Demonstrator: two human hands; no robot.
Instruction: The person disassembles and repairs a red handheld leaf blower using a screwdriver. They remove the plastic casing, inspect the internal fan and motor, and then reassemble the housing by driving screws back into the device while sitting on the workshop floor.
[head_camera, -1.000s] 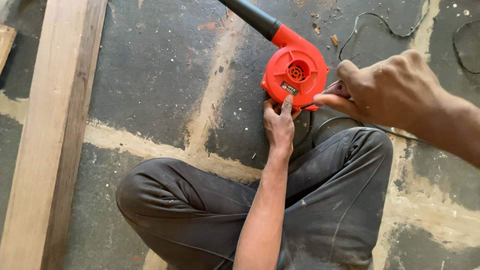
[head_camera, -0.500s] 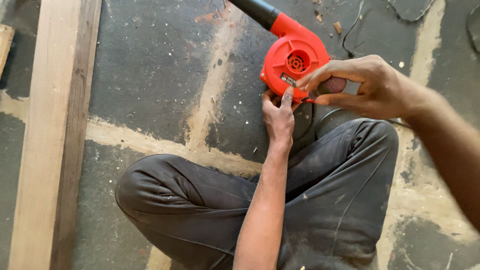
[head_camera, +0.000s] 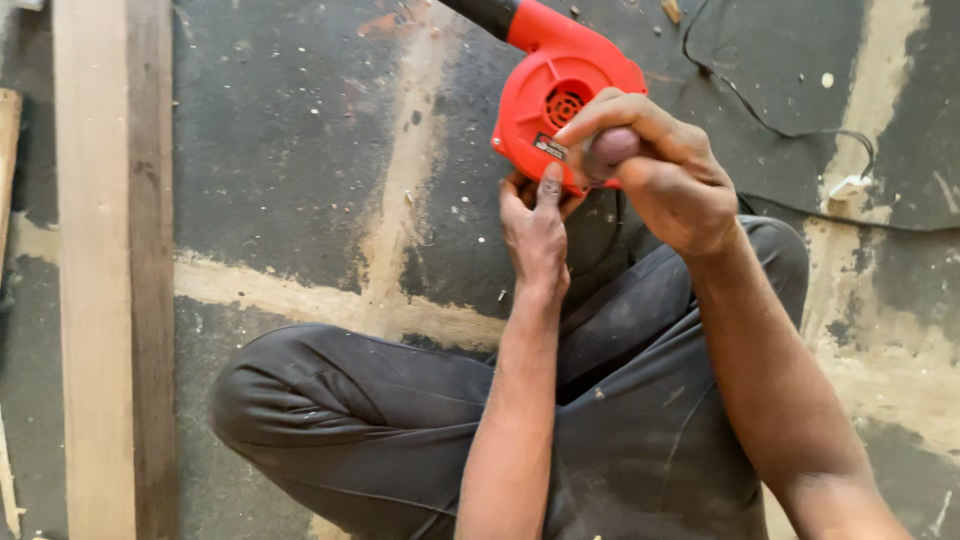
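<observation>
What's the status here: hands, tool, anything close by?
Left hand steadying red blower from below. Right hand gripping a rounded tool handle against the housing. Black cable beside it; wooden plank far left.

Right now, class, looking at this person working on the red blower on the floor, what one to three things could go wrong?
1. The left hand steadies the red blower from below while the right hand presses a round-handled tool against it; a slip could jab the left fingers.
2. The black cord trails loose across the floor; it might snag.
3. Whether the cord is plugged in is not visible; the blower could start.
</observation>
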